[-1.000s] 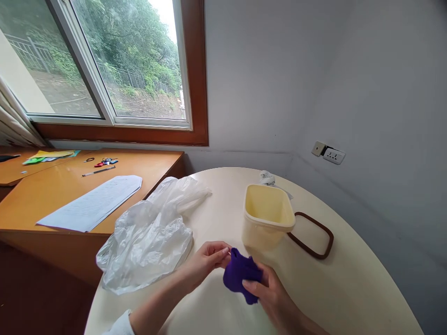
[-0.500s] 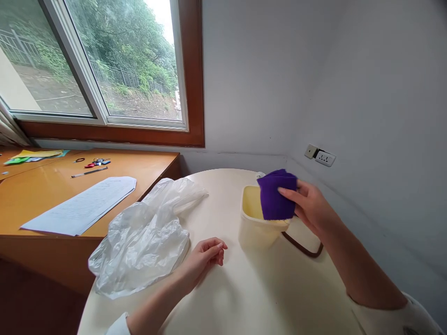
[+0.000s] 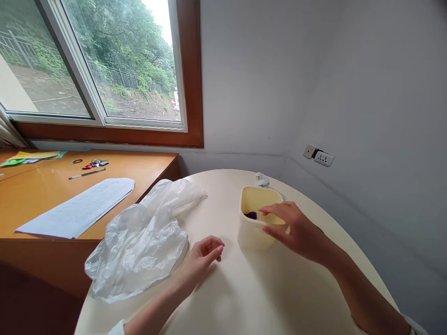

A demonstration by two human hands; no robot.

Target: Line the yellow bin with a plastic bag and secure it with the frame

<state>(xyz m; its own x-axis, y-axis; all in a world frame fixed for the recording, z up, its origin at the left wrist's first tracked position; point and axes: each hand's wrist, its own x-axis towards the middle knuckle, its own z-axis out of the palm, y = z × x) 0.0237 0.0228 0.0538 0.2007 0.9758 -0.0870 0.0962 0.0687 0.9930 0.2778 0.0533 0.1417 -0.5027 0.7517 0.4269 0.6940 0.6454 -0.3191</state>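
A cream plastic bucket (image 3: 256, 235) stands on the pale round table, with a bit of purple cloth (image 3: 251, 215) showing low inside it. My right hand (image 3: 291, 228) is at the bucket's right front rim, thumb and fingers apart, holding nothing. To the left of the bucket my left hand (image 3: 206, 253) rests on the tabletop. Its fingers are loosely curled in with the thumb against them, and nothing shows in them. A crumpled clear plastic bag (image 3: 143, 242) lies to the left of that hand.
Behind the bucket sits a small crumpled white bundle (image 3: 261, 180). The orange-brown desk (image 3: 150, 160) at left carries papers (image 3: 80, 207), a pen (image 3: 87, 174) and keys (image 3: 96, 164). A wall with a socket (image 3: 324, 158) borders the table (image 3: 223, 298) at right.
My right hand has let go of the purple cloth, which is now down inside the bucket. That hand has come lower and its fingers have spread. My left hand stays in place.
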